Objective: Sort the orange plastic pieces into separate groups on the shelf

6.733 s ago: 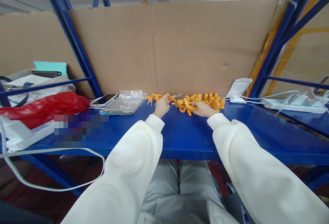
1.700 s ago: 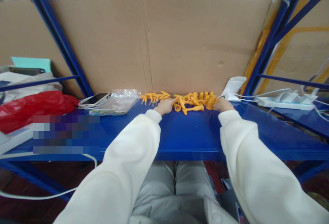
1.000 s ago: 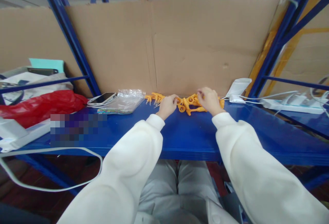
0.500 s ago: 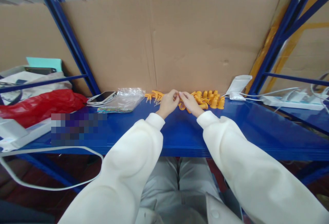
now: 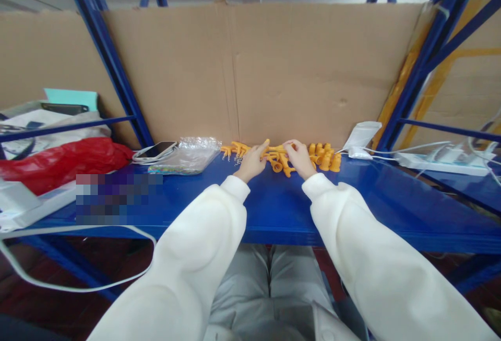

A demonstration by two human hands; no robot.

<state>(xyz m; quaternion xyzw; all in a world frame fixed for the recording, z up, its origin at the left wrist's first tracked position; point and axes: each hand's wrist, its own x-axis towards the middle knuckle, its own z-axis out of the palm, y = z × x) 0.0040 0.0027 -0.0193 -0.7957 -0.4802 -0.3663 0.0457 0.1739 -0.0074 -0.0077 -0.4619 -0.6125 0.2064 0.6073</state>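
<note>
A heap of small orange plastic pieces point(image 5: 279, 159) lies on the blue metal shelf point(image 5: 274, 210) against a cardboard backing. My left hand point(image 5: 251, 161) pinches one end of an orange piece point(image 5: 274, 149) raised a little above the heap. My right hand point(image 5: 300, 157) pinches its other end. To the right, several orange cone-shaped pieces point(image 5: 326, 155) stand upright in a cluster. Left of my hands lie more orange pieces with small metal chains point(image 5: 234, 150).
A clear plastic bag point(image 5: 190, 155) and a phone point(image 5: 155, 150) lie at the left, beside a red bag point(image 5: 58, 162). A white adapter point(image 5: 360, 136) with cables and a power strip point(image 5: 442, 161) are at the right. Blue rack posts point(image 5: 113, 70) flank the cardboard point(image 5: 293, 70).
Earlier my hands were apart, each at the heap. My right hand came in from the right; both now pinch one orange piece between them.
</note>
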